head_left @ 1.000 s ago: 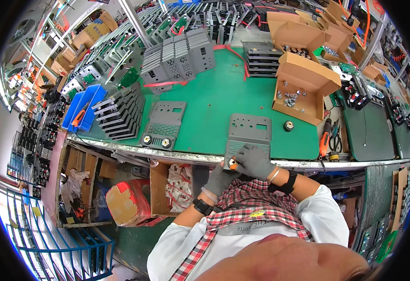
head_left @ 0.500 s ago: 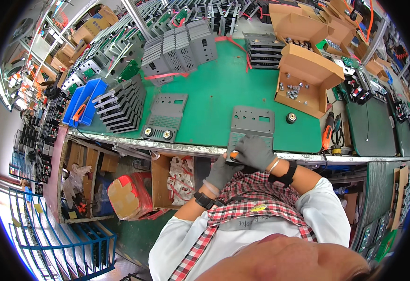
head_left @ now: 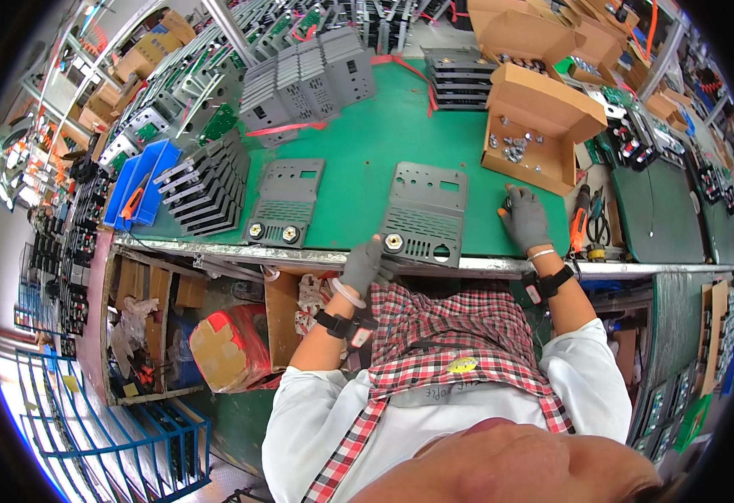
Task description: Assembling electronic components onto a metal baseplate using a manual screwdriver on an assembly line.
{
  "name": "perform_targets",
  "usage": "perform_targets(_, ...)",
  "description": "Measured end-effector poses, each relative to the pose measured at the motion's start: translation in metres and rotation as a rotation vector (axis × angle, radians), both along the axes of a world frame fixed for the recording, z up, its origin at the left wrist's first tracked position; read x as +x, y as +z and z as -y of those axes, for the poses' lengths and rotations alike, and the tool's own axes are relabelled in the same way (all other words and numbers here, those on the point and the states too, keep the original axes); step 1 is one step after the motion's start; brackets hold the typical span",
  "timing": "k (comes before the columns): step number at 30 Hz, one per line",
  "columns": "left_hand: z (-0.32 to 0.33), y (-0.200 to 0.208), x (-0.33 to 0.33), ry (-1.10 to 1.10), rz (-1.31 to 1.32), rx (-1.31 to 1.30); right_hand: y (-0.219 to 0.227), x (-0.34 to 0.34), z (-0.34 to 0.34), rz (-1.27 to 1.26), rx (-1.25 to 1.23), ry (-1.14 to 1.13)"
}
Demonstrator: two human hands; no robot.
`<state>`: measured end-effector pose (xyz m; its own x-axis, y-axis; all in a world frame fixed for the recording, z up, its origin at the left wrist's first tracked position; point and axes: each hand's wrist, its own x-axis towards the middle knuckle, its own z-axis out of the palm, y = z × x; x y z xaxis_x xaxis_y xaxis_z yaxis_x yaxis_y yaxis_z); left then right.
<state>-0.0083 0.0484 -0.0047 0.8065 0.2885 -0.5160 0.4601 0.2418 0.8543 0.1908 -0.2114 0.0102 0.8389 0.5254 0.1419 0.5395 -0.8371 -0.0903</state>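
A flat grey metal panel (head_left: 427, 201) with slots and holes lies at the bench's front edge. One round black fitting (head_left: 394, 242) with a brass centre sits in its front left corner; the front right hole is open. My left hand (head_left: 363, 267), in a grey glove, is closed on the panel's front left corner beside that fitting. To the right of the panel, my gloved right hand (head_left: 525, 221) has its fingers closed round a loose black fitting (head_left: 512, 199), mostly hidden by them. A second grey panel (head_left: 287, 201) with two such fittings lies further left.
An open cardboard box (head_left: 534, 159) of small metal parts stands behind my right hand. Upright grey panels (head_left: 308, 84) fill the back left, near a stack of brackets (head_left: 203, 184) and blue bins (head_left: 142, 184). An orange-handled screwdriver (head_left: 580, 222) lies at the right.
My right hand has left the panel and reached right onto the loose fitting. My left hand has shifted left along the panel's front edge, uncovering the fitting in its corner.
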Motion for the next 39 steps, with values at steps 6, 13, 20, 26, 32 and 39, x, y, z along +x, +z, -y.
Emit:
perform_targets(6,-0.017,0.002,0.0,-0.052,0.166,1.125,0.021,-0.002,-0.002,-1.126,1.243,0.087)
perform_targets(13,0.035,0.068,0.015,0.012,0.666,1.0,0.059,-0.049,-0.04,-1.66,1.684,0.491)
perform_targets(20,0.076,0.094,0.029,-0.007,0.895,1.015,0.071,-0.074,-0.053,-1.471,1.576,0.355)
perform_targets(26,0.07,0.049,0.033,0.021,0.643,0.049,0.07,-0.089,-0.062,-0.334,0.909,0.428)
perform_targets(32,0.067,0.026,0.007,0.005,0.571,-0.782,0.072,-0.104,-0.064,-0.052,0.609,0.54)
perform_targets(39,0.06,0.01,-0.024,0.048,0.439,-0.955,0.048,-0.115,-0.076,-0.041,0.65,0.751)
